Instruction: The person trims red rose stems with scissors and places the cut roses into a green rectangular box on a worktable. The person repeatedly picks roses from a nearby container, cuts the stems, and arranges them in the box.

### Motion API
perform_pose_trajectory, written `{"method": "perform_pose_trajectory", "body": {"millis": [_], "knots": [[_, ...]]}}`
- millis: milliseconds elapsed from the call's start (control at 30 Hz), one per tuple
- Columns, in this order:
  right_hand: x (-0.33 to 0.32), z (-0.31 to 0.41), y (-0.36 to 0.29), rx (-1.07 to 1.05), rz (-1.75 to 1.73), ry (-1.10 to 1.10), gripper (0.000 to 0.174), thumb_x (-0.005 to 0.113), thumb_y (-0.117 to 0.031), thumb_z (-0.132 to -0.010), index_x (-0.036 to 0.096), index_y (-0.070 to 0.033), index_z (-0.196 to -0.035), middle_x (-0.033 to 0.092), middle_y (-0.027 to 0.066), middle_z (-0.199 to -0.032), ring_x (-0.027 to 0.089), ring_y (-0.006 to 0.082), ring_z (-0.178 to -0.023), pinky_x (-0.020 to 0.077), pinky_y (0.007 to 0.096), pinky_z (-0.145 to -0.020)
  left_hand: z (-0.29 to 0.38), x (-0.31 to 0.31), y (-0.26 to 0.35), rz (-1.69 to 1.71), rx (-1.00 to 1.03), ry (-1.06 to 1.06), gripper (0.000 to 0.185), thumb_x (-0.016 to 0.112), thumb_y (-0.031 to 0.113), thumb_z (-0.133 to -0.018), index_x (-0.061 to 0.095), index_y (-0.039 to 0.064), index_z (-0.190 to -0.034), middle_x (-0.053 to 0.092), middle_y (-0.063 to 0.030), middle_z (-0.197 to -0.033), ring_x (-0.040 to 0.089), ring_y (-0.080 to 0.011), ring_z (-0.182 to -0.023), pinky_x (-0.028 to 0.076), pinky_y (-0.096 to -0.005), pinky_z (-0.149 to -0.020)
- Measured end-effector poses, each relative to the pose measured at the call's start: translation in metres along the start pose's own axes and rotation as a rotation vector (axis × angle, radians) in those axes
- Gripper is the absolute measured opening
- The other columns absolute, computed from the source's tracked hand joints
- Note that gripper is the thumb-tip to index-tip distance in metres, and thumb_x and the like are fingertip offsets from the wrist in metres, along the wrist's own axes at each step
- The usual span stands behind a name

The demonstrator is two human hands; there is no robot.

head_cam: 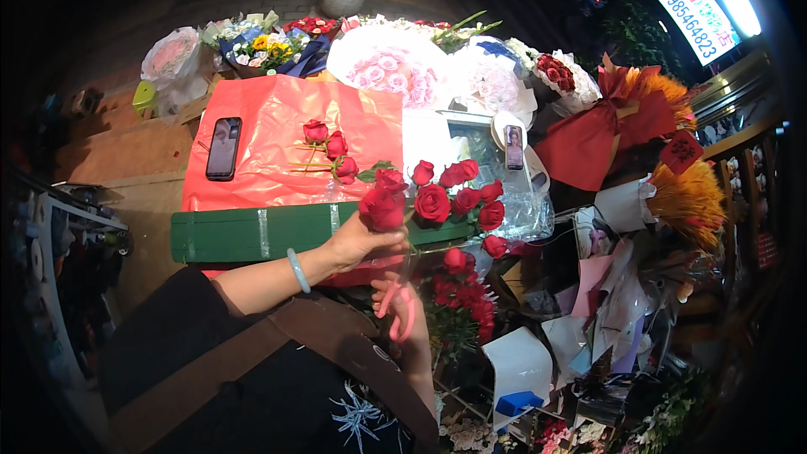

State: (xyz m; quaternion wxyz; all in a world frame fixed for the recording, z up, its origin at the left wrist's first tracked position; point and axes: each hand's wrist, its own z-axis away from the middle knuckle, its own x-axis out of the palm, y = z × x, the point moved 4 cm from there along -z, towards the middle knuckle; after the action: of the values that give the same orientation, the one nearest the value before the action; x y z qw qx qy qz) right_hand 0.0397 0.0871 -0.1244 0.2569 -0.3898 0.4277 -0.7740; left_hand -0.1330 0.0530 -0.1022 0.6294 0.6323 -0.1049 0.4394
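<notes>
My left hand (359,243), with a pale jade-coloured bangle on its wrist, holds a red rose (383,208) upright by the stem just under its bloom. Another red bloom (392,180) shows right behind it. Below, near my apron, my right hand (400,309) has its fingers in the pink handles of scissors (403,321); I cannot make out the blades. Three cut red roses (336,146) lie on the red wrapping sheet (265,101). Several more red roses (432,203) are grouped to the right, over the end of a long green box (220,236).
One phone (224,148) lies on the red sheet; another phone (514,146) stands at right. Wrapped bouquets (394,69) line the far edge. Bunched red roses (463,302) sit below the table's right side, beside wrapping papers (520,353). A lit sign with writing (693,16) hangs upper right.
</notes>
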Motion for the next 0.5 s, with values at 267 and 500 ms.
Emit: {"method": "perform_pose_trajectory", "body": {"millis": [267, 500], "knots": [[-0.021, 0.002, 0.026, 0.118, -0.103, 0.059, 0.039, 0.056, -0.013, -0.089, 0.044, 0.002, -0.123, 0.058, 0.008, -0.091, 0.052, 0.0083, -0.069, 0.0436, 0.02, -0.057, 0.008, -0.029, -0.022, -0.108, -0.02, 0.009, 0.038, 0.067, 0.005, -0.081, 0.048, 0.001, -0.114, 0.061, -0.007, -0.095, 0.062, -0.0173, -0.088, 0.052, -0.0298, -0.08], [-0.032, 0.007, 0.033, 0.191, -0.111, 0.112, 0.029, 0.056, -0.009, -0.088, 0.05, 0.0, -0.115, 0.056, 0.0045, -0.077, 0.051, 0.0068, -0.06, 0.0403, 0.019, -0.05, 0.003, -0.031, -0.024, -0.177, 0.007, 0.051, 0.032, 0.066, 0.008, -0.082, 0.052, 0.001, -0.11, 0.06, -0.0048, -0.097, 0.06, -0.0125, -0.085, 0.05, -0.0275, -0.078]]}}
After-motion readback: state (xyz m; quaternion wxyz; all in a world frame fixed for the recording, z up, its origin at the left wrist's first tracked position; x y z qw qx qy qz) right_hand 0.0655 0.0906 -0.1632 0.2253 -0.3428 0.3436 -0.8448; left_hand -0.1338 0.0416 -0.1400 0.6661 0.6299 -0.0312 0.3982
